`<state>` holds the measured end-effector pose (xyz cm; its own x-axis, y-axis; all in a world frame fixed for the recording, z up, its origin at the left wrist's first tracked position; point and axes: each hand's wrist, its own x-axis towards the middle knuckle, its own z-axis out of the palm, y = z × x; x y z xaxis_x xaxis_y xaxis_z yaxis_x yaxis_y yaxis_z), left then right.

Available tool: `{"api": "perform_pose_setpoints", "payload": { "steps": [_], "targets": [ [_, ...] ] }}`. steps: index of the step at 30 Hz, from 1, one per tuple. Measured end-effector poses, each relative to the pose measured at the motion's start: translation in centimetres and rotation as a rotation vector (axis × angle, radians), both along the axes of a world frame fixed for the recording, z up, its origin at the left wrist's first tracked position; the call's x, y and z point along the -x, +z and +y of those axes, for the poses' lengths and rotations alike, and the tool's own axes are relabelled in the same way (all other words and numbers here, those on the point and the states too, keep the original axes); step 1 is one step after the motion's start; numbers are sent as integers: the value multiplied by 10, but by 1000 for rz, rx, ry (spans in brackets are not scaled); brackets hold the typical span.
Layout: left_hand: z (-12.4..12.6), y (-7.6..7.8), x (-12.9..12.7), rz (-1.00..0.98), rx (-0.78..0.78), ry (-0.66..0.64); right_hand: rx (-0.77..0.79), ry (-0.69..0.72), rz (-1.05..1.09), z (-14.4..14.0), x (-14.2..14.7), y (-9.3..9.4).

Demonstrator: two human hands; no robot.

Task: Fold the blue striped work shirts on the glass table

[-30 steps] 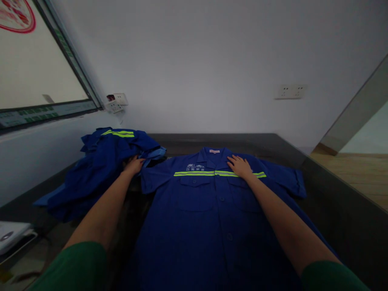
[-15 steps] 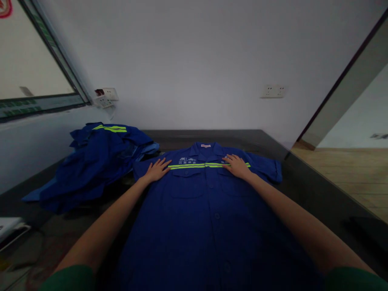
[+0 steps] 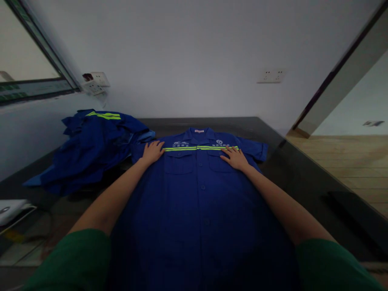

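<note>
beneath the fingers lies the shirt (image 3: pixel 184 194), spread front up on the table (image 3: pixel 297 173). the left hand (image 3: pixel 153 151) rests flat, fingers a little apart, at one end of the stripe (image 3: pixel 181 149); the right hand (image 3: pixel 235 158) has its fingers fanned by the other end, and neither hand grips anything. the collar (image 3: pixel 198 136) sits beyond and between the fingertips, the pile (image 3: pixel 87 153) off to the left of the left ones. from here i'd call the cloth light, soft and floppy, hardly fragile, with enough drag not to slide much; the stripe may be stiffer. i'd take hold at each shoulder (image 3: pixel 233 139), just beyond the fingertips, where a pinch ought to lift it squarely.
</note>
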<state>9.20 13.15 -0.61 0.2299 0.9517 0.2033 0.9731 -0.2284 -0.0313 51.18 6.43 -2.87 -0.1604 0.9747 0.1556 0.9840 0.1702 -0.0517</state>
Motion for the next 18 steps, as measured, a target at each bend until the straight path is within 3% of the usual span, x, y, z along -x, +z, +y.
{"api": "perform_pose_setpoints", "payload": {
  "steps": [4, 6, 8, 10, 13, 16, 18],
  "targets": [
    [-56, 9, -11, -47, 18, -283, -169, 47, 91, -14, -2, 5],
    [-91, 10, 0, -49, 140, -431, -177, 108, 166, -34, -8, 10],
    [-126, 11, 22, -53, 293, -475, -97, 193, 251, -66, -18, 16],
    [-162, 12, 50, -84, 372, -416, 40, 265, 328, -110, -31, 25],
    [-219, 15, 85, -209, 334, -300, 145, 206, 443, -189, -56, 43],
    [-283, 22, 101, -361, 282, -157, 218, -45, 546, -268, -80, 57],
    [-326, 25, 103, -392, 314, 40, 415, -224, 596, -312, -92, 56]
  ]
}}
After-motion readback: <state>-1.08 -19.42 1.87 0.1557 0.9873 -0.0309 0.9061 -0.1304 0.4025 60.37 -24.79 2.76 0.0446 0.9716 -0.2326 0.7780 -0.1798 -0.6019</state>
